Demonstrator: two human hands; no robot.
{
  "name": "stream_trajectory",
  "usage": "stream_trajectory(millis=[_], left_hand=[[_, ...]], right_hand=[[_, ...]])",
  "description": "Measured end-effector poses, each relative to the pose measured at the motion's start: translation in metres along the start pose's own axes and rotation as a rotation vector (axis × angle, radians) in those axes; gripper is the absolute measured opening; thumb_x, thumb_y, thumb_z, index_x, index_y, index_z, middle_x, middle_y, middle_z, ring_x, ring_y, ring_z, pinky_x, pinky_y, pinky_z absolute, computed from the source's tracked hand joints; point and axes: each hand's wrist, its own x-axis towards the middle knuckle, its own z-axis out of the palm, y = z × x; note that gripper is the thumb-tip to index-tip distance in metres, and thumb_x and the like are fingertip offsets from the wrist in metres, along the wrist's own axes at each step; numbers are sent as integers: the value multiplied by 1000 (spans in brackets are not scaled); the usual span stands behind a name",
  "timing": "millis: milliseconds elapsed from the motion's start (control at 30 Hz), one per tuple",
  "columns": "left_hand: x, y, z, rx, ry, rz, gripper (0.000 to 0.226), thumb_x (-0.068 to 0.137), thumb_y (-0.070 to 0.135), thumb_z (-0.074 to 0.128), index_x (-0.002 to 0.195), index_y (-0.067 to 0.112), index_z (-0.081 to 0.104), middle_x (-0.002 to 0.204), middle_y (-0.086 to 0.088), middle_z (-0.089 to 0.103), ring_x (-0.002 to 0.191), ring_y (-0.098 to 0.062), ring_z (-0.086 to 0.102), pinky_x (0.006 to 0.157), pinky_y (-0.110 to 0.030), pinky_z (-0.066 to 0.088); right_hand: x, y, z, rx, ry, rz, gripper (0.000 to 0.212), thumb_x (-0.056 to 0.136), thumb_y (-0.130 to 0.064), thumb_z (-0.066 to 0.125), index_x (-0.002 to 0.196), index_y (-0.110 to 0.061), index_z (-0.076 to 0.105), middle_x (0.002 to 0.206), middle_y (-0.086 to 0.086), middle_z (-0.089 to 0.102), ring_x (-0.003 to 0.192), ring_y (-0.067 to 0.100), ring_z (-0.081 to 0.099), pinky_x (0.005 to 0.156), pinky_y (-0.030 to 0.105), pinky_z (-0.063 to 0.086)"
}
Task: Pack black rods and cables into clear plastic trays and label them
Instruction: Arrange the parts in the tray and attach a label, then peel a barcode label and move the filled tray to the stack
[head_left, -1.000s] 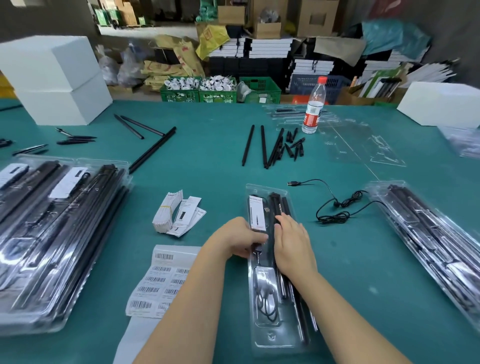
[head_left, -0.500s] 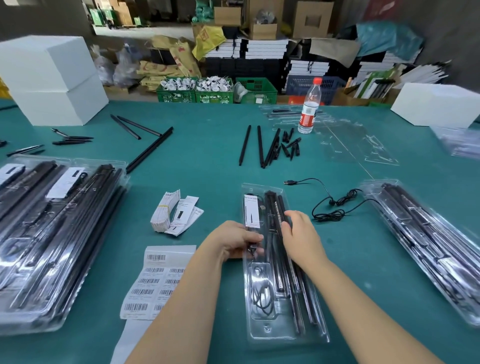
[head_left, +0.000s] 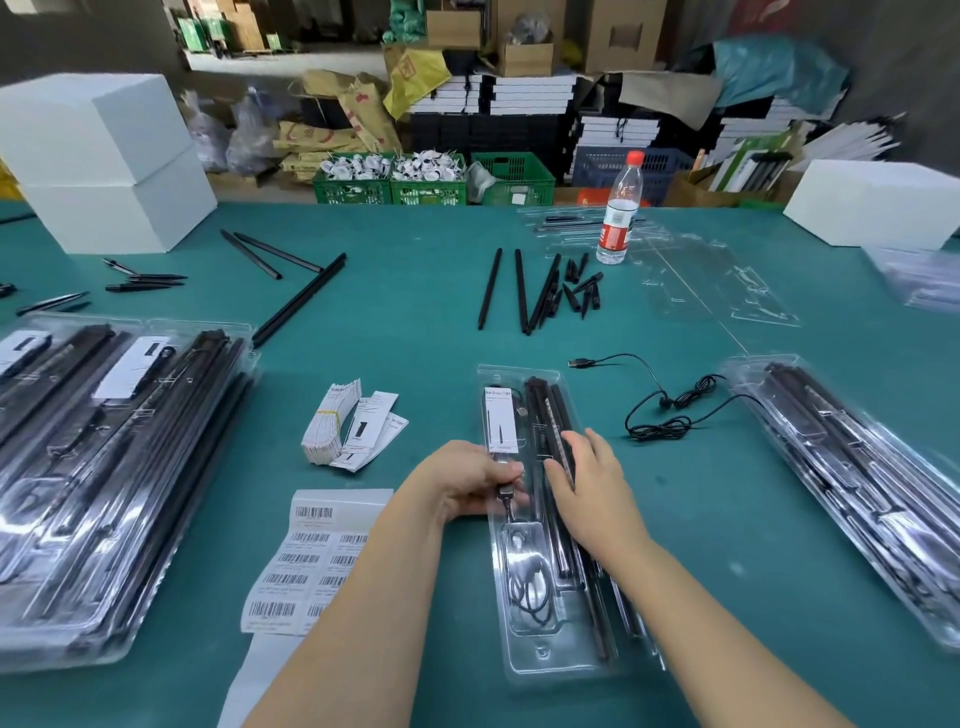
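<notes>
**Both hands on a clear tray at a green packing table**

A warehouse room lies behind the table, with stacked cardboard boxes, green plastic crates (head_left: 428, 189) and piles of dark flat cartons along the back. You sit at a wide table covered in teal-green felt (head_left: 415, 322).

Directly in front of you lies a long clear plastic blister tray (head_left: 540, 660), running away from you. It holds several thin black rods (head_left: 543, 410) along its right side, a coiled black cable (head_left: 527, 587) in a pocket near you, and a white printed label card (head_left: 500, 421) at the far left.

Your left hand (head_left: 467, 483) reaches in from the lower left. Its fingers are curled at the tray's left edge, thumb on top, pinching the tray there just below the label card. Your right hand (head_left: 592, 478) comes in from the lower right, palm down, with fingers straight and slightly spread, lying flat on the rods.

To the right of the tray, a loose black USB cable (head_left: 660, 410) lies tangled on the felt. Left of your forearm lies a white sheet of barcode stickers (head_left: 306, 561), with a banded bundle of white paper tags (head_left: 332, 426) beyond it. Stacks of filled clear trays (head_left: 104, 467) sit at the far left and far right. Loose black rods and short black spikes (head_left: 540, 291) lie farther back, near a clear plastic water bottle with a red label (head_left: 618, 208).
</notes>
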Motion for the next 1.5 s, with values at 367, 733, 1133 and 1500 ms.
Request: stream_trajectory(millis=[367,733,1133,1500], left_hand=[[-17,27,8,46,234,302,61,98,53,52,94,-5,70,74,-13,70,61,-24,67,64,-39,62],[-23,25,5,541,385,552,15,91,24,69,103,23,77,87,2,73,81,-14,63,77,-25,51],[-12,14,2,308,652,612,25,102,25,46,96,28,69,87,14,70,76,-4,61,73,-22,46],[-39,44,-16,-26,630,613,29,103,22,45,92,26,71,77,13,71,55,0,55,62,-22,43]], right_hand=[[3,-51,-18,142,-90,-28,44,101,-53,35,135,-34,55,132,-1,60,126,22,49,105,39,41],[18,-49,-41,981,-387,355,22,101,-13,48,103,-9,70,85,5,71,62,14,63,60,29,48],[-14,-39,-16,-223,130,-369,22,89,-21,65,110,-18,71,117,1,67,111,27,59,93,41,45],[-69,-93,34,-375,-485,-923,46,106,-37,27,147,-20,42,156,-4,37,151,21,13,124,43,-1]])
